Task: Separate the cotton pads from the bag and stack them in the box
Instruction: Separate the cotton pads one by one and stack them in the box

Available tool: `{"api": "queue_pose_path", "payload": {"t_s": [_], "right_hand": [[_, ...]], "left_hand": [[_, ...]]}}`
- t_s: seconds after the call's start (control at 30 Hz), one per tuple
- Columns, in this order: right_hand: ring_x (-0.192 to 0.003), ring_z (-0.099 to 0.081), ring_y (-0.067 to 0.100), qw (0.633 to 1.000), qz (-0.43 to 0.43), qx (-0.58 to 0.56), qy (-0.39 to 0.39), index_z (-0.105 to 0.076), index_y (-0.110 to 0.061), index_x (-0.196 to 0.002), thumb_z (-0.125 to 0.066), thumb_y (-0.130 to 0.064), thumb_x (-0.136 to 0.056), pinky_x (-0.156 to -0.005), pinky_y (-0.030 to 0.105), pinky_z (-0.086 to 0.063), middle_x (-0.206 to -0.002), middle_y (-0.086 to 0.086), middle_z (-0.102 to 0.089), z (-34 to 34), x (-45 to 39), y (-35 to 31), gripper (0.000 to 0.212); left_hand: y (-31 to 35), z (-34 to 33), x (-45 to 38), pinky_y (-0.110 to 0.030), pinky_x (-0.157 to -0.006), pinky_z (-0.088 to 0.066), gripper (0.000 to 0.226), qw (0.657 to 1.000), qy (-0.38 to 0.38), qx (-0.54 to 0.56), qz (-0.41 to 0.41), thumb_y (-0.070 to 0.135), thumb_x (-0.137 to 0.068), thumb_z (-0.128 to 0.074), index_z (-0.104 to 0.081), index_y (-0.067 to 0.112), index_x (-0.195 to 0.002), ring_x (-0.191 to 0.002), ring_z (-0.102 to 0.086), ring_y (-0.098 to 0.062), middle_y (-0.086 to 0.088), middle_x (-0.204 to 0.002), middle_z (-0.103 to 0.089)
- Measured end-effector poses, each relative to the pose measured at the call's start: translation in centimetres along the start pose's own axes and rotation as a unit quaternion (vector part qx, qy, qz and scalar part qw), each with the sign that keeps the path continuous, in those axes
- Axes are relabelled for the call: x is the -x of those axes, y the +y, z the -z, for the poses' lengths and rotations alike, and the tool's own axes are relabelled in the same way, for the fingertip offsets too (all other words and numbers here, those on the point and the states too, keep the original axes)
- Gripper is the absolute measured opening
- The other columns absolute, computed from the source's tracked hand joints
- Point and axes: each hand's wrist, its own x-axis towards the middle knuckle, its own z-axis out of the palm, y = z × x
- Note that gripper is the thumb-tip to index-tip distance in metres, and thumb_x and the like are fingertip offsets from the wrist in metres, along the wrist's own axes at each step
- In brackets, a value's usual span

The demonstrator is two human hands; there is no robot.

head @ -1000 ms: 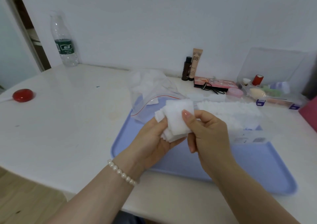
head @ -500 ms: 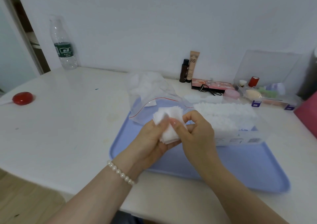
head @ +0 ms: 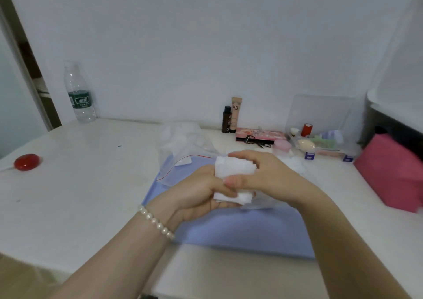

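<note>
1. White tabletop (head: 80, 184) against a pale wall is where I work; at its far left lies a red round object (head: 27, 162), and a water bottle (head: 79, 92) stands at the back by the wall.

2. Next comes the clear zip bag (head: 183, 147) with its red seal line, lying open and slack at the back-left edge of the blue tray (head: 240, 230). A few pads seem to remain inside; the blur keeps me from counting.

3. My left hand (head: 194, 195), with a pearl bracelet (head: 156, 222) at the wrist, cups the stack of cotton pads (head: 233, 182) from below, fingers curled round its lower edge.

4. My right hand (head: 263, 175) closes over the same stack from the right: thumb across the front, fingers wrapped over the top. Both hands grip it above the tray.

5. To do this step well, I would square the edges between both palms with light pressure. Pads are soft and shed layers, so I judge a hard squeeze would fan or crumple them.

6. The box sits mostly hidden behind my right hand; I glimpse only white pads (head: 297, 165) there. I should lower the stack flat against those, keeping it aligned.

7. Further right are cosmetics: a dark bottle (head: 226, 119), a BB tube (head: 235, 113), a clear organiser (head: 320, 143) and a pink object (head: 393, 173). They stand apart from my path.
</note>
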Motion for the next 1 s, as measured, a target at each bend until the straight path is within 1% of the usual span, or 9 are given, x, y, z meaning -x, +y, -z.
{"api": "queue_pose_path", "payload": {"t_s": [0.13,0.23,0.37,0.43,0.5,0.6,0.73,0.87,1.0], "right_hand": [[-0.056,-0.039,0.013,0.998,0.006,0.037,0.059,-0.053,0.008,-0.067,-0.082,-0.039,-0.061,-0.056,0.028,-0.03,-0.059,0.005,-0.043,3.1,-0.2,0.2,0.055],[-0.054,-0.044,0.012,0.994,-0.02,0.05,0.095,-0.051,0.0,-0.06,-0.081,-0.026,-0.069,-0.056,0.03,-0.043,-0.054,0.001,-0.043,5.8,-0.2,0.4,0.041],[-0.05,-0.055,0.012,0.99,-0.079,0.07,0.096,-0.044,-0.004,-0.057,-0.077,-0.006,-0.068,-0.061,0.035,-0.053,-0.053,-0.002,-0.046,8.0,-0.2,1.5,0.035],[-0.049,-0.052,0.015,0.975,-0.094,0.064,0.191,-0.038,-0.01,-0.055,-0.072,-0.004,-0.07,-0.065,0.043,-0.056,-0.057,0.002,-0.042,9.0,-0.3,2.7,0.037],[-0.055,-0.052,0.018,0.958,-0.112,0.084,0.249,-0.042,-0.011,-0.059,-0.069,-0.007,-0.071,-0.068,0.046,-0.057,-0.061,0.003,-0.045,9.6,-0.2,3.6,0.03],[-0.055,-0.049,0.017,0.962,-0.156,0.129,0.181,-0.039,-0.012,-0.061,-0.069,-0.009,-0.07,-0.067,0.04,-0.056,-0.062,0.003,-0.041,9.2,-0.4,5.0,0.031],[-0.048,-0.041,0.016,0.954,-0.183,0.211,0.112,-0.028,-0.017,-0.057,-0.069,-0.011,-0.07,-0.057,0.03,-0.044,-0.059,0.0,-0.031,8.2,-1.4,5.9,0.043],[-0.052,-0.052,0.018,0.924,-0.239,0.294,0.052,-0.035,-0.014,-0.06,-0.067,-0.014,-0.072,-0.05,0.023,-0.043,-0.061,0.002,-0.043,8.1,-2.3,5.5,0.034],[-0.061,-0.061,0.02,0.873,-0.297,0.386,0.008,-0.049,-0.012,-0.07,-0.07,-0.024,-0.069,-0.068,0.028,-0.051,-0.069,0.003,-0.058,7.8,-3.1,4.8,0.025]], "left_hand": [[1.2,-1.9,-2.9,-0.035,-0.077,-0.054,0.056,0.996,0.056,-0.074,-0.017,-0.006,-0.05,-0.048,-0.067,0.004,-0.102,-0.099,-0.065,-0.035,-0.023,-0.106,-0.067],[1.4,-3.0,-5.6,-0.04,-0.08,-0.052,0.061,0.983,0.098,-0.152,-0.041,-0.004,-0.042,-0.05,-0.066,0.001,-0.1,-0.099,-0.065,-0.037,-0.024,-0.105,-0.067],[1.3,-4.0,-8.2,-0.036,-0.069,-0.051,0.039,0.96,0.164,-0.216,-0.071,-0.011,-0.062,-0.059,-0.054,0.016,-0.089,-0.075,-0.059,-0.022,-0.01,-0.092,-0.063],[0.7,-4.2,-9.0,-0.03,-0.073,-0.047,0.03,0.937,0.183,-0.27,-0.125,-0.006,-0.074,-0.061,-0.052,0.02,-0.087,-0.078,-0.057,-0.015,-0.001,-0.092,-0.061],[-0.4,-3.8,-9.4,-0.024,-0.082,-0.04,0.015,0.882,0.163,-0.405,-0.179,0.006,-0.082,-0.061,-0.059,0.02,-0.089,-0.093,-0.055,-0.012,0.008,-0.095,-0.061],[-2.5,-3.3,-9.6,-0.033,-0.097,-0.034,0.023,0.787,0.077,-0.583,-0.187,0.032,-0.088,-0.051,-0.066,0.021,-0.101,-0.109,-0.051,-0.018,0.005,-0.109,-0.064],[-4.6,-2.9,-9.6,-0.036,-0.103,-0.028,0.057,0.718,0.017,-0.672,-0.181,0.053,-0.08,-0.023,-0.063,0.027,-0.111,-0.114,-0.046,-0.019,0.005,-0.116,-0.059],[-5.2,-2.6,-9.7,-0.036,-0.105,-0.021,0.06,0.703,0.024,-0.688,-0.18,0.055,-0.08,-0.018,-0.06,0.025,-0.11,-0.118,-0.041,-0.017,0.006,-0.121,-0.054],[-5.3,-2.8,-9.7,-0.036,-0.109,-0.016,0.054,0.706,0.032,-0.687,-0.167,0.053,-0.081,-0.02,-0.056,0.022,-0.108,-0.117,-0.039,-0.017,0.006,-0.119,-0.053]]}}
